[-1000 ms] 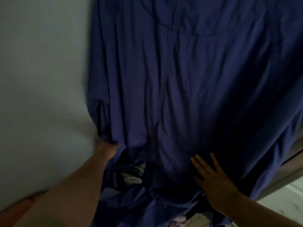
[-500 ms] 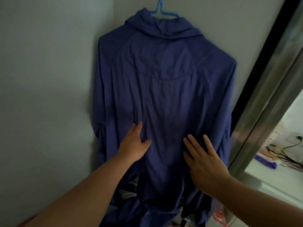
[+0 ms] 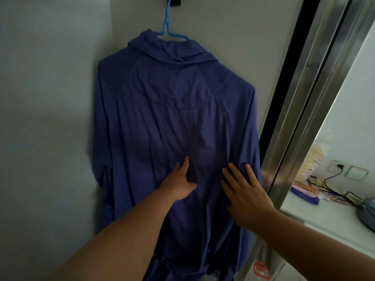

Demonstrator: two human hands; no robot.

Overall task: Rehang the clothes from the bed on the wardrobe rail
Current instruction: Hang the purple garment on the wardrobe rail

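The blue garment hangs on a light blue hanger, back side toward you, and serves as the reference point for everything below. The hanger's hook rises above the garment's collar to a dark fitting at the top edge of the view; whether that fitting is a rail cannot be told. The garment lies flat against a pale wall, in the corner where two wall faces meet just left of its collar. Your left hand rests on the lower middle of the garment's back, fingers straight and pointing up, thumb spread to the right; its grip is open and flat on the cloth, holding nothing. Your right hand rests just right of the left hand, also on the lower back of the garment, fingers spread and extended, palm against the fabric; its grip is likewise open, with nothing held. The two hands are near each other but apart. Right of the garment stands a dark-edged metallic frame, running from top to bottom. Beyond that frame, well right of the garment, a white desk carries cables and small items, with wall sockets above it.
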